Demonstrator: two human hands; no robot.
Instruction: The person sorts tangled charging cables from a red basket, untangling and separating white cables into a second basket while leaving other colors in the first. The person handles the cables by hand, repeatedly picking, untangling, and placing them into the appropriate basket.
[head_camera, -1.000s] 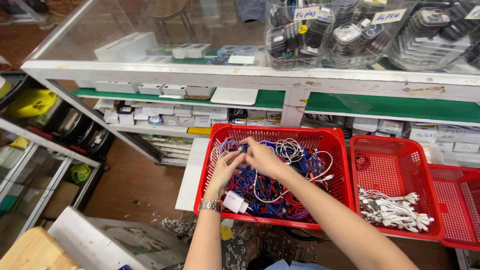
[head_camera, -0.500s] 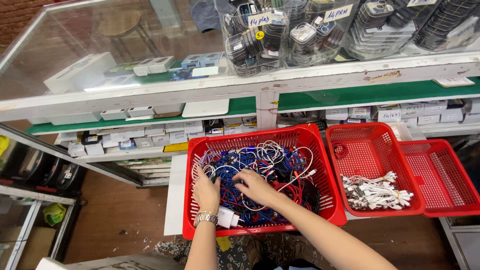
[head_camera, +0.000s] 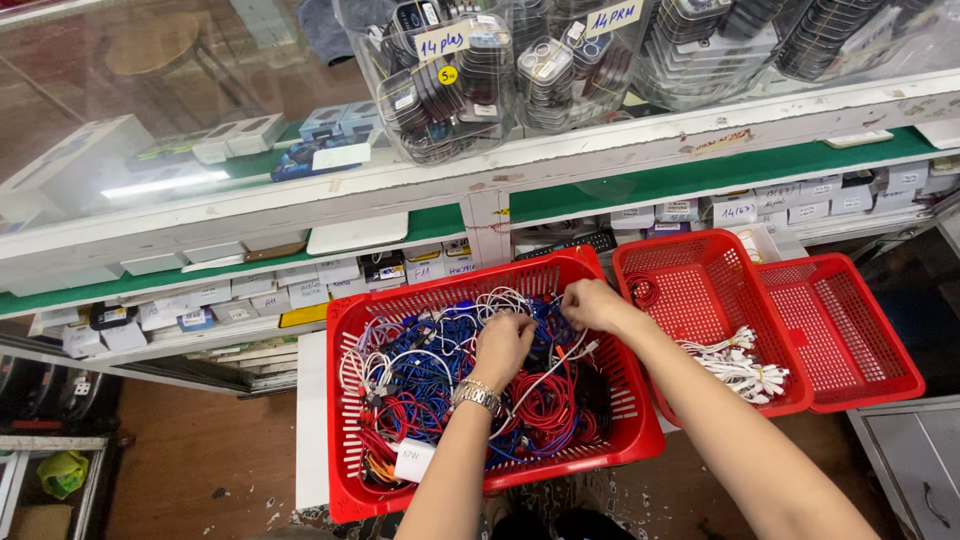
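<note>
three red baskets (head_camera: 640, 440), glass counter (head_camera: 200, 210), green shelves (head_camera: 700, 175)

Cables (head_camera: 420, 390) fill the left basket (head_camera: 350, 420); two more baskets (head_camera: 860, 330) stand right.

A white-framed glass display counter (head_camera: 200, 215) with green-lined shelves (head_camera: 700, 175) stands over a brown floor (head_camera: 190, 460).
</note>
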